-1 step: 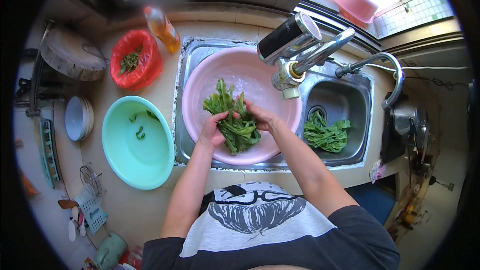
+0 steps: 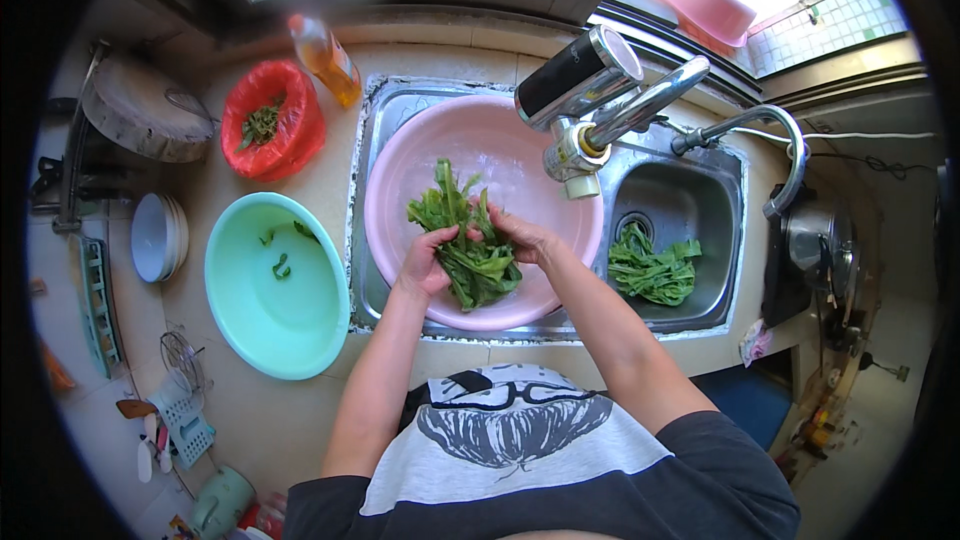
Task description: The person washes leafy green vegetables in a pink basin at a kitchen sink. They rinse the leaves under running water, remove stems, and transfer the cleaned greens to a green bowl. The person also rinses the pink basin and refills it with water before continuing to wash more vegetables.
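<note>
A bunch of leafy greens (image 2: 480, 270) is held between my two hands, over a pink basin (image 2: 400, 155) with water in it. My left hand (image 2: 428, 262) grips the bunch from its left side, fingers curled in among the leaves. On the other side my right hand (image 2: 523, 236) is closed round the leaves, its fingertips partly hidden by them. The basin sits in the larger bowl of the steel sink. More leafy greens (image 2: 655, 265) lie in the smaller sink bowl (image 2: 715, 205) to the right.
A chrome faucet (image 2: 640, 105) with a black body reaches over the basin's far right rim. At left stand a mint-green basin (image 2: 275, 310) with leaf scraps, a red plastic bag (image 2: 300, 135) of trimmings, and an orange bottle (image 2: 328, 60). A lidded pot (image 2: 815, 240) is at far right.
</note>
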Available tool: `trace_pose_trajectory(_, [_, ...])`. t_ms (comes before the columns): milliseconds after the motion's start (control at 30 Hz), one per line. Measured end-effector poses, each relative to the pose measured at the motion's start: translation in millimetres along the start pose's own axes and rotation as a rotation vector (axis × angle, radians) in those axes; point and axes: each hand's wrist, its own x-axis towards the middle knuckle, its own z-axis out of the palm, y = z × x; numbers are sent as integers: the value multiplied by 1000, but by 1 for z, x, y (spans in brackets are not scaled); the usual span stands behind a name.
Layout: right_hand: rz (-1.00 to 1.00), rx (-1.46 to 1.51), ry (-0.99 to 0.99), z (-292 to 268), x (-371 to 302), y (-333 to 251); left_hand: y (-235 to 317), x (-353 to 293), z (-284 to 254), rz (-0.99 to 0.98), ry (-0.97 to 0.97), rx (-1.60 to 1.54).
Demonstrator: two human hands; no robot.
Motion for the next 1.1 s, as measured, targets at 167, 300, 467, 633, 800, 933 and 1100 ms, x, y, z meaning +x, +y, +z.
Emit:
trace_pose_trajectory(167, [-90,-282,96,-8,11,5,-2,-15,12,-124,103,163])
trace_pose_trajectory(300, [-432,-172,512,-27,2,-16,-5,-31,24,163,226,252])
trace_pose_trajectory(467, [-888,-914,717,-45,-38,-63,24,-60,36,255,370,265])
trace_pose_trajectory(633, [-626,-1365,799,-25,-33,-67,44,-46,54,122,388,360])
trace_pose_trajectory(800, [-218,-1770,875,33,40,10,42,-25,72,82,330,533])
trace_pose_trajectory(933, [-191,-1917,595,24,63,55,40,-56,83,134,233,639])
trace_pose_trajectory(1100, [-353,-1637,597,-26,61,30,54,-96,101,231,169,593])
